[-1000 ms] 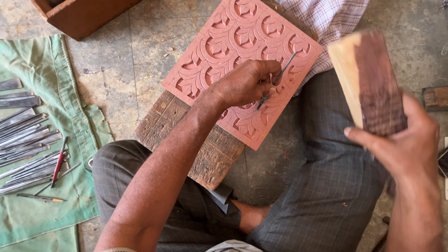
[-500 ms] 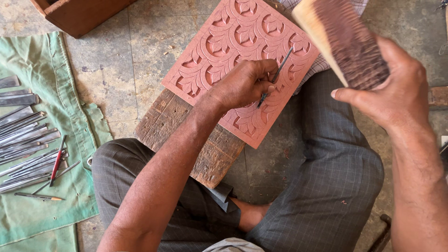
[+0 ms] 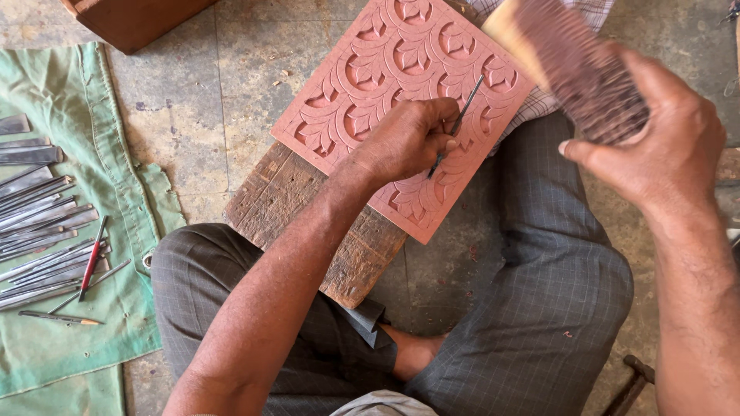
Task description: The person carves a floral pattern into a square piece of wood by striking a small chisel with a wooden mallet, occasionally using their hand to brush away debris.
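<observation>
Sitting cross-legged on the stone floor, we have a carved pink panel lying flat in front of us, resting partly on an old rough plank and near our knees. Our left hand is curled around a thin metal chisel, pinching it low down with the tip touching the leaf pattern. Our right hand is closed around a dark wooden mallet block, held up above the panel's right side. We think the chisel is light, stiff and a bit slippery, so it is best held close to the tip, where it can be steered. The block looks heavy and hard, with a worn, dented face, so we would grip it round the lower end. The panel looks stiff but easy to chip along its thin raised edges, so we would lift it by the plain outer border, not by the carved parts. On the left, many more chisels and a red pencil lie on a green cloth, well apart from our hands. A brown wooden box sits at the top.
</observation>
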